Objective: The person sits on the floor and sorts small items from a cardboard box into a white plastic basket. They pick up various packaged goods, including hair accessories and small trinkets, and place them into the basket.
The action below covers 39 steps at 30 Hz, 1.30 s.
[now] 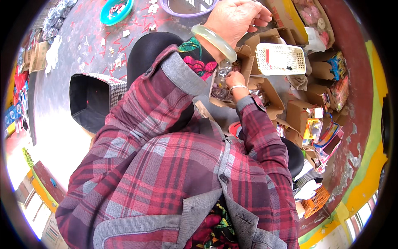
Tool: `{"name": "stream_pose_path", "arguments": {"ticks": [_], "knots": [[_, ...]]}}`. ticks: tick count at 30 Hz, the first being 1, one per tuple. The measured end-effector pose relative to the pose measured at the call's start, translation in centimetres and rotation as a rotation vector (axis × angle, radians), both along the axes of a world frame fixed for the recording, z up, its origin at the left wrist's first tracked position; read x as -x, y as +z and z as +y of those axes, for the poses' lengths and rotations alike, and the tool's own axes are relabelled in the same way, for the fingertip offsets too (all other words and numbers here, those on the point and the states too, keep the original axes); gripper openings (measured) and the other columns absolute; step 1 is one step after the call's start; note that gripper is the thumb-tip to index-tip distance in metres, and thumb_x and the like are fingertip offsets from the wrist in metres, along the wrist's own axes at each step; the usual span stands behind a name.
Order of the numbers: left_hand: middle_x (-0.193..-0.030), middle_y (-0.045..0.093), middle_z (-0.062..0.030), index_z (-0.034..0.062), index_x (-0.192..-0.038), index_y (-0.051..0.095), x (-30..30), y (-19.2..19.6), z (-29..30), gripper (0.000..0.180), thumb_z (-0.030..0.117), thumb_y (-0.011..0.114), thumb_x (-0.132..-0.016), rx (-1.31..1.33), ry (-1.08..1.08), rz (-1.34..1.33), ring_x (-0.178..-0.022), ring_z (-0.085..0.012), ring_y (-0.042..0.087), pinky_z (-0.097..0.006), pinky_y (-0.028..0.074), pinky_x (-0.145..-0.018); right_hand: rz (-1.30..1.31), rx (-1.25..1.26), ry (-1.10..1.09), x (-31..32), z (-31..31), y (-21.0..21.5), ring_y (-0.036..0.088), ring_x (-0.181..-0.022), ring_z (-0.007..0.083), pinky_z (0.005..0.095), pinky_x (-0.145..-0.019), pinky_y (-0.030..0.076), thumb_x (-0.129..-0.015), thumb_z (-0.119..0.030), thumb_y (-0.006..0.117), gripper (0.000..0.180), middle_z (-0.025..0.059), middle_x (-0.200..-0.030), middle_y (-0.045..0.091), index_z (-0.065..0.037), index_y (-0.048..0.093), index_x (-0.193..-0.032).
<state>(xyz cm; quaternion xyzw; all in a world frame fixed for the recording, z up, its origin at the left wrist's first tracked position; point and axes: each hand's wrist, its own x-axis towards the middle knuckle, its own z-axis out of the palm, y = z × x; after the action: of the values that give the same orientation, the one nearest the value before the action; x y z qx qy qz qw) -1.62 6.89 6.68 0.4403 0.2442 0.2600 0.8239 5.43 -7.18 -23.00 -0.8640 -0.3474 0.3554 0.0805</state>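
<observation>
Carefully now: left hand (236,18) is raised with fingers curled shut; right hand (235,79) pinches clear wrappers (224,68) over the cardboard box (265,89) — best kept low.

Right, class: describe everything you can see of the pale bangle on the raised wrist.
The bangle is a thick, smooth ring, pale milky green and slightly translucent, looking like jade or glass. It circles the wrist of the raised left hand, sitting tilted just above a floral cuff and a plaid sleeve. It looks whole and glossy, with a soft highlight along its outer curve. Only skin and the cuff's edge seem to touch it; its far side is hidden behind the wrist.
</observation>
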Motion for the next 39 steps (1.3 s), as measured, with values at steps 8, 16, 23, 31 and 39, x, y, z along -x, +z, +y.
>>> {"name": "stream_pose_path", "arguments": {"ticks": [8, 16, 23, 31, 39], "knots": [[-0.077, 0.060, -0.0033, 0.0013, -0.085, 0.060, -0.1, -0.2, -0.6, 0.025, 0.022, 0.046, -0.087, -0.016, -0.018, -0.060, -0.068, -0.0086, 0.053, -0.020, 0.042, -0.061, 0.357, -0.111, -0.327, -1.7, -1.0, 7.7, 0.061, -0.047, 0.0200, 0.0309, -0.042, 0.047, -0.076, -0.008, 0.051, 0.010, 0.0118, -0.060, 0.059, -0.004, 0.060, -0.076], [-0.078, 0.060, -0.0031, 0.0017, -0.085, 0.061, -0.3, -0.9, -0.8, 0.026, 0.022, 0.045, -0.087, -0.055, -0.042, -0.040, -0.067, -0.0081, 0.052, -0.020, 0.041, -0.060, 0.126, -0.034, 0.312, -3.7, -1.8, 9.5, 0.062, -0.056, 0.0261, 0.0330, -0.047, 0.048, -0.073, -0.005, 0.052, 0.009, 0.0125, -0.067, 0.060, -0.003, 0.059, -0.079], [-0.076, 0.059, -0.0022, 0.0019, -0.083, 0.061, -0.5, -1.0, -0.8, 0.027, 0.023, 0.045, -0.087, -0.089, -0.042, 0.022, -0.065, -0.0074, 0.051, -0.018, 0.039, -0.058, -0.319, -0.191, 0.282, -1.2, 2.0, 7.2, 0.060, -0.076, 0.0343, 0.0404, -0.067, 0.048, -0.072, -0.011, 0.049, 0.019, 0.0218, -0.081, 0.060, 0.001, 0.060, -0.083], [-0.080, 0.063, -0.0059, 0.0011, -0.086, 0.063, -0.9, -3.6, -0.3, 0.026, 0.022, 0.047, -0.085, -0.225, -0.023, -0.030, -0.073, -0.0116, 0.059, -0.023, 0.045, -0.062, 0.049, 0.024, 0.151, 1.8, 2.8, 0.6, 0.056, -0.095, 0.0327, 0.0385, -0.081, 0.044, -0.072, -0.026, 0.058, 0.030, 0.0190, -0.098, 0.059, -0.004, 0.063, -0.092], [-0.078, 0.063, -0.0052, 0.0011, -0.083, 0.063, -1.2, -3.4, -0.6, 0.026, 0.022, 0.048, -0.084, -0.148, -0.051, -0.017, -0.073, -0.0112, 0.058, -0.023, 0.045, -0.063, -0.004, 0.175, 0.306, 1.6, 1.6, -5.7, 0.056, -0.096, 0.0291, 0.0353, -0.082, 0.045, -0.075, -0.019, 0.049, 0.027, 0.0140, -0.103, 0.059, -0.007, 0.065, -0.093]]}}
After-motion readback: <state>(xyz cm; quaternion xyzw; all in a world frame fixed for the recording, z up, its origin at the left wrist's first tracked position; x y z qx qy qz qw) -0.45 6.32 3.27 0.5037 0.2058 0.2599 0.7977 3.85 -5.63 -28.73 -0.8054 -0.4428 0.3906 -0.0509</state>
